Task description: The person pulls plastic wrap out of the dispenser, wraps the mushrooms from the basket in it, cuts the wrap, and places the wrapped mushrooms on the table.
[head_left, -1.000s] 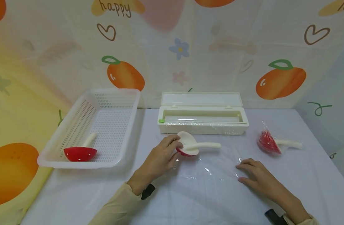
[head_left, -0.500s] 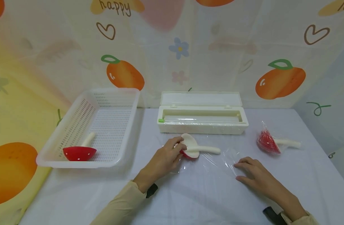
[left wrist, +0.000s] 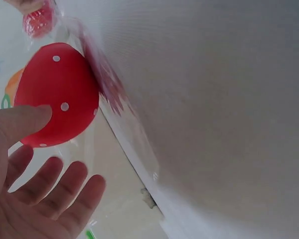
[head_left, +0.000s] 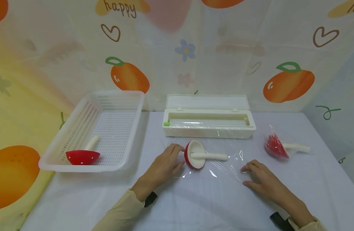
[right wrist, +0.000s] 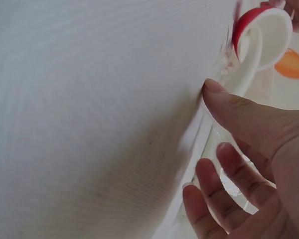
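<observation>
A toy mushroom [head_left: 195, 154] with a red spotted cap and a long cream stem now lies tipped on its side on a sheet of cling film [head_left: 220, 168] spread over the bench [head_left: 78, 199]; a second ago its pale underside faced more upward, and it has since rolled so that the cap stands on edge with the stem pointing right. The left hand [head_left: 164, 162], fingers loosely extended, no longer cups the cap from above but touches its red dome with thumb and fingertips, as the left wrist view confirms. The right hand [head_left: 259, 181] has barely shifted, its relaxed fingers pressing the film flat to the right of the stem. The toy thus appears placed for wrapping, though no film is yet folded over it. Behind it, an open cling-film dispenser box [head_left: 208, 123] sits with film trailing from its front edge towards the sheet. To the right lies an already wrapped mushroom [head_left: 278, 147], well apart; to the left, a white perforated basket [head_left: 78, 138] holds another mushroom [head_left: 83, 155], unwrapped. Nothing lies between the hands and the toy.
</observation>
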Action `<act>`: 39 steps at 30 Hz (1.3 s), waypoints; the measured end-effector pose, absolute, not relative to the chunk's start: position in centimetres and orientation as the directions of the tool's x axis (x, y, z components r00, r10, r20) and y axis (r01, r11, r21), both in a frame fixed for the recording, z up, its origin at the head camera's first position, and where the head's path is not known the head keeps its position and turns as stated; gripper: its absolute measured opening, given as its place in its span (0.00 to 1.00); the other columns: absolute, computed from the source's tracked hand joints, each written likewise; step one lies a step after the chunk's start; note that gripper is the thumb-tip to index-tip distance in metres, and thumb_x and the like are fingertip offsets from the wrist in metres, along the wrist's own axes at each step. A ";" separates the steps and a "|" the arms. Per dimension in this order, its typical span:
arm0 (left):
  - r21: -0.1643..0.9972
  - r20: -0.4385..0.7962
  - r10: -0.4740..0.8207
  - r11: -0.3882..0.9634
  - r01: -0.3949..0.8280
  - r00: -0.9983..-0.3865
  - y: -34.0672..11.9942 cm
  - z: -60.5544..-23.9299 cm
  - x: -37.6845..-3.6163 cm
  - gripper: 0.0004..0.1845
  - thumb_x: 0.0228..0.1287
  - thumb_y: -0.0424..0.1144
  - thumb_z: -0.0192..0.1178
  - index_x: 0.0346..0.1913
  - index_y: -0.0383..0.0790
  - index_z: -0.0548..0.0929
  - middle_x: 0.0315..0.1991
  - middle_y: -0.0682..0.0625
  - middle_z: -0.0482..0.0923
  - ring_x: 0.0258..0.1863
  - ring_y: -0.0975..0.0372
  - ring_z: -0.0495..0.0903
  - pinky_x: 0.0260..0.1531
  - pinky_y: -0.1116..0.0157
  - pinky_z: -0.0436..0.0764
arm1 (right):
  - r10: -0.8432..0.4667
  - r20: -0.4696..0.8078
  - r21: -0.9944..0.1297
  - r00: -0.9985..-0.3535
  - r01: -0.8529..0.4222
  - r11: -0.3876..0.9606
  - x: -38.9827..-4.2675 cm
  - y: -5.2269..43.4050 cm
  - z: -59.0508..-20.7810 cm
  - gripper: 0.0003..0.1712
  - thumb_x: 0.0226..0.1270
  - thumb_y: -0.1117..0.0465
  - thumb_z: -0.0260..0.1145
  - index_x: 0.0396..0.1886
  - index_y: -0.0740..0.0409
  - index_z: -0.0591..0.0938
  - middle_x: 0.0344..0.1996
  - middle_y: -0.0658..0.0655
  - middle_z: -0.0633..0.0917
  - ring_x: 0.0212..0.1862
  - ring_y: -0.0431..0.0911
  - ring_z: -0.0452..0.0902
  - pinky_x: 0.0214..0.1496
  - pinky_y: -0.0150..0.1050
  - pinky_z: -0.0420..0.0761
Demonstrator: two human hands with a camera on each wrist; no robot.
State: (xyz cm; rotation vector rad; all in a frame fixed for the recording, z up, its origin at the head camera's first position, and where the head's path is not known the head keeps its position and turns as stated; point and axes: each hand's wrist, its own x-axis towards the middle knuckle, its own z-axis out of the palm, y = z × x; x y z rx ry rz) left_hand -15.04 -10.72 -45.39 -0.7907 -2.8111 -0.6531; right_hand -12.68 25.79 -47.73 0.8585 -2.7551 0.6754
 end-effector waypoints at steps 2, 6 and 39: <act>0.360 0.230 0.469 0.773 0.522 -0.853 -11.1 -45.5 -14.9 0.22 0.60 0.37 0.70 0.55 0.41 0.75 0.51 0.49 0.77 0.51 0.59 0.78 0.51 0.63 0.82 | -0.499 0.309 -0.370 -0.809 -0.586 0.721 -12.7 25.8 -47.7 0.24 0.41 0.65 0.82 0.41 0.53 0.82 0.40 0.45 0.79 0.43 0.41 0.75 0.48 0.33 0.76; 0.354 0.153 0.514 0.769 0.533 -0.844 -11.9 -45.8 -14.5 0.19 0.57 0.41 0.72 0.50 0.44 0.79 0.46 0.52 0.79 0.44 0.59 0.78 0.46 0.62 0.80 | -0.516 0.322 -0.371 -0.794 -0.607 0.702 -12.7 25.8 -47.8 0.22 0.40 0.67 0.82 0.37 0.49 0.83 0.38 0.43 0.77 0.41 0.37 0.72 0.44 0.33 0.75; 0.249 0.123 0.606 0.748 0.615 -0.786 -13.1 -45.9 -13.5 0.06 0.63 0.32 0.65 0.35 0.44 0.78 0.29 0.55 0.82 0.30 0.62 0.76 0.35 0.65 0.77 | -0.638 0.321 -0.400 -0.700 -0.711 0.579 -12.5 26.2 -47.8 0.14 0.48 0.70 0.76 0.31 0.47 0.86 0.29 0.38 0.82 0.34 0.31 0.74 0.36 0.29 0.76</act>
